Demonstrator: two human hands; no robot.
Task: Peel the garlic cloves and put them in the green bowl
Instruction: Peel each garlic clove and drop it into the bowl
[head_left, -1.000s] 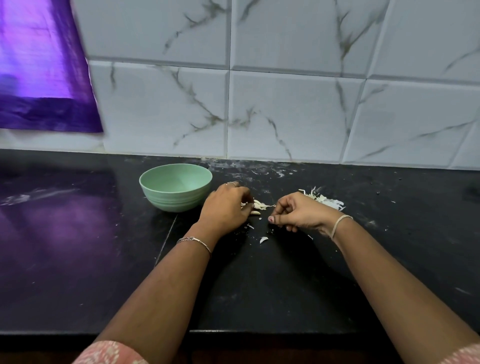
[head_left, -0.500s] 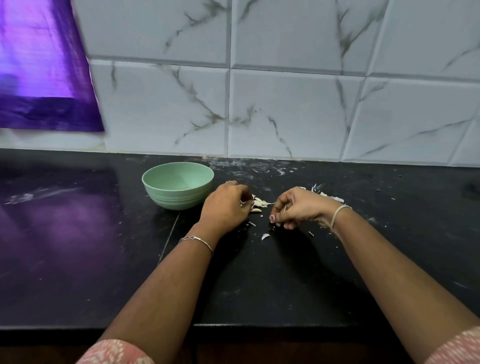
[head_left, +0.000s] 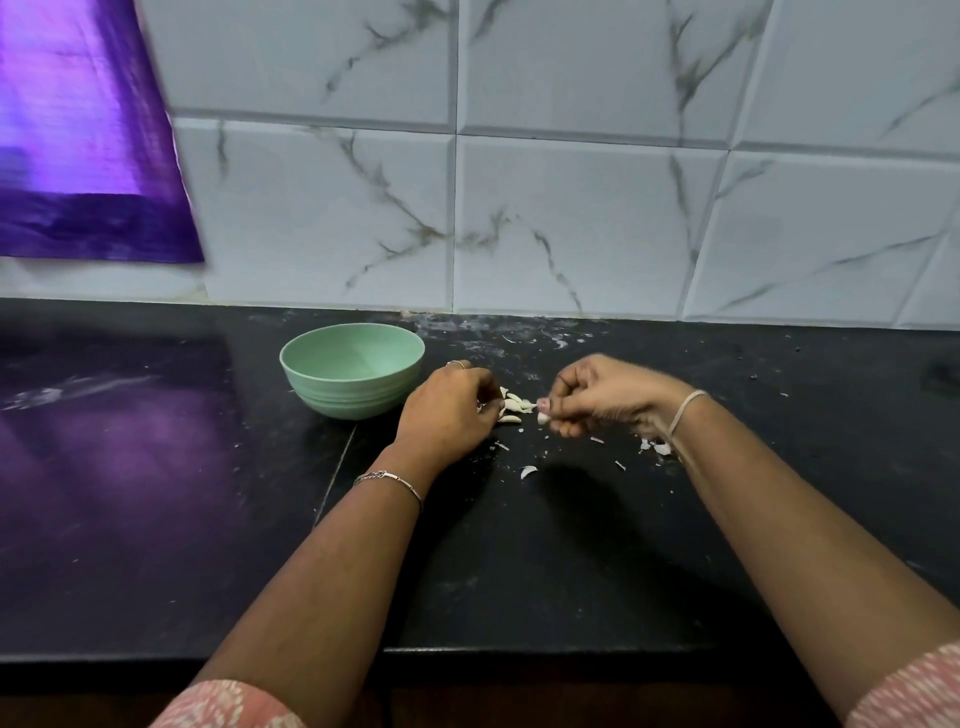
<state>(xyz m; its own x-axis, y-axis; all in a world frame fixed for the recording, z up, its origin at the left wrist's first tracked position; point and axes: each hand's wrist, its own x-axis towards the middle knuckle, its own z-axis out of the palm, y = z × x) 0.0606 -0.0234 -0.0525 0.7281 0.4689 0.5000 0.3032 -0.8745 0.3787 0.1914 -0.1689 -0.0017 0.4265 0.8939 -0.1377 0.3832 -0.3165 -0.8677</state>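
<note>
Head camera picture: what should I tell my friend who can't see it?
On a black counter, the right hand pinches a garlic clove beside a small pile of cloves at the left hand. An empty-looking green bowl stands just left.

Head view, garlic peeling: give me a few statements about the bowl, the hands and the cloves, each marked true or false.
1. The green bowl stands to the left of the left hand. True.
2. The bowl holds peeled cloves. False: none show in the part of its inside that is visible.
3. The garlic cloves lie on the counter between the two hands. True.
4. The right hand lies flat and open. False: its fingers are curled, pinching a small white piece.
</note>
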